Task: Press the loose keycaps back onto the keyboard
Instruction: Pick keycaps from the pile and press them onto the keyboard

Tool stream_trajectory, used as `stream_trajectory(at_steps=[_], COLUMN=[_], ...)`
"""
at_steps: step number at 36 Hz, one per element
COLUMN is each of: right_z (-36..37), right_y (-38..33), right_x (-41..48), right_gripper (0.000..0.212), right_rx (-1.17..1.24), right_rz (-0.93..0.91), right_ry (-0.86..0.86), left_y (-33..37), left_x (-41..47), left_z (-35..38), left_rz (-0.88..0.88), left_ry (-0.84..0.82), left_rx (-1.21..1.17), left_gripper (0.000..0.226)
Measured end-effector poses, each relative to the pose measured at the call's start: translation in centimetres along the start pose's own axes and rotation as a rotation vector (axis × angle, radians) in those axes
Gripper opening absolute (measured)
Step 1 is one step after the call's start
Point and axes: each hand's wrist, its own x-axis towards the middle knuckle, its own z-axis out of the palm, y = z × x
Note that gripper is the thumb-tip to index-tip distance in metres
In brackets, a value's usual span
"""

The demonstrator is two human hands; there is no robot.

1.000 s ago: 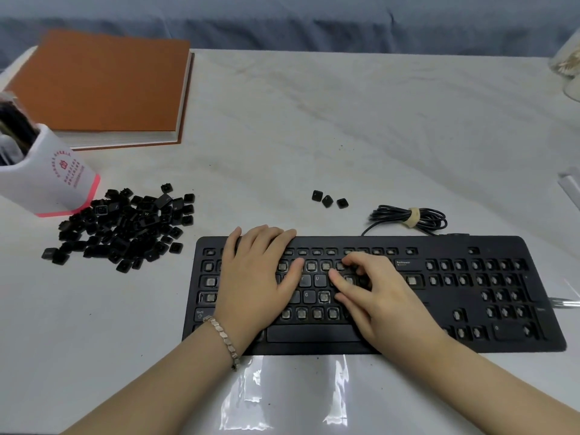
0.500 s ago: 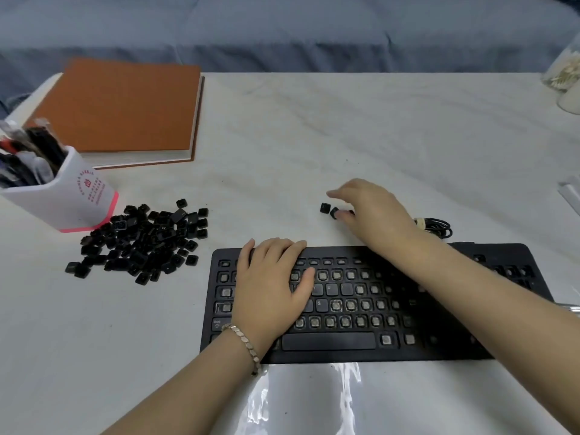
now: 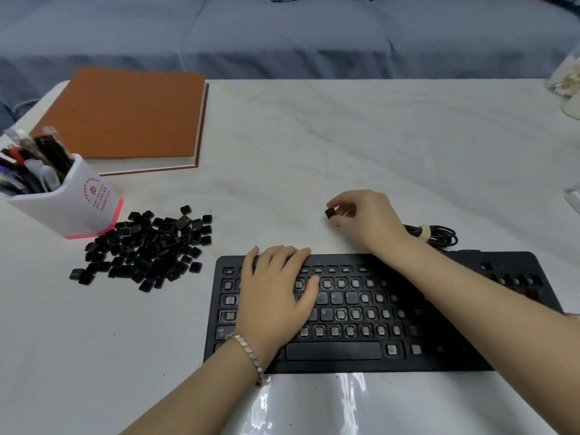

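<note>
Since 0.5 s ago R hand (image 3: pixel 364 218) now pinches one keycap (image 3: pixel 329 212) just past keyboard (image 3: pixel 439 362) far edge; L hand (image 3: pixel 276 293) flat on left keys, fingers straight; keycap pile (image 3: pixel 147 246) on worktop (image 3: pixel 314 136), left.

— What's behind it all?
— Across the top of the frame there's blue-grey padded upholstery (image 3: pixel 282 36), seamed into cushions. Couch or bed, I can't tell.
— And below that?
— A white surface (image 3: pixel 314 136) with faint grey veining fills the rest. At bottom centre a glossy patch (image 3: pixel 314 400) catches bright light.
</note>
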Motion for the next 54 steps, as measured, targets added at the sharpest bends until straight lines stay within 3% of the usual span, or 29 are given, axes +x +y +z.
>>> stream_trajectory(at_steps=[3, 7, 9, 12, 14, 17, 21, 28, 37, 45, 54], right_z=[-1.7, -3.4, -4.0, -4.5, -4.8, -4.8, -4.5, -4.0, -3.5, -1.9, 2.2], right_y=[-0.6, -0.1, 0.5, 1.2, 1.3, 1.2, 1.1, 1.1, 1.5, 1.8, 1.3], right_x=[-1.7, -3.7, -4.4, -5.5, -6.0, -6.4, -7.1, -9.1, -11.2, -12.6, -13.7], right_gripper=[0.019, 0.023, 0.029, 0.054, 0.050, 0.025, 0.023, 0.029, 0.020, 0.029, 0.038], right_rx=[0.650, 1.565, 1.783, 1.881, 1.850, 1.762, 1.569, 1.230, 0.759, 0.268, 0.206], right_rz=[0.239, 0.589, 0.678, 0.750, 0.802, 0.874, 0.840, 0.635, 0.424, 0.043, -0.065], right_ry=[0.011, -0.133, -0.154, -0.180, -0.176, -0.124, -0.131, -0.134, -0.027, 0.129, 0.188], left_y=[-0.1, -0.1, -0.1, -0.1, -0.1, -0.1, 0.0, 0.0, 0.1, 0.0, 0.1], left_x=[0.0, 0.0, 0.0, 0.0, 0.0, 0.0, 0.0, 0.0, 0.0, 0.0, 0.0], left_z=[0.1, 0.2, 0.2, 0.2, 0.2, 0.1, 0.1, 0.1, 0.0, 0.1, 0.1], left_rz=[0.001, -0.001, 0.000, 0.002, 0.001, -0.001, -0.002, -0.004, -0.002, 0.007, 0.000], left_ry=[-0.003, -0.002, 0.000, 0.003, 0.001, -0.002, -0.002, -0.012, -0.003, 0.014, 0.006], left_rx=[-0.004, -0.002, -0.001, -0.005, -0.003, -0.003, -0.005, -0.008, -0.005, -0.004, -0.004], left_gripper=[0.046, 0.046, 0.046, 0.046, 0.045, 0.046, 0.046, 0.046, 0.046, 0.045, 0.047])
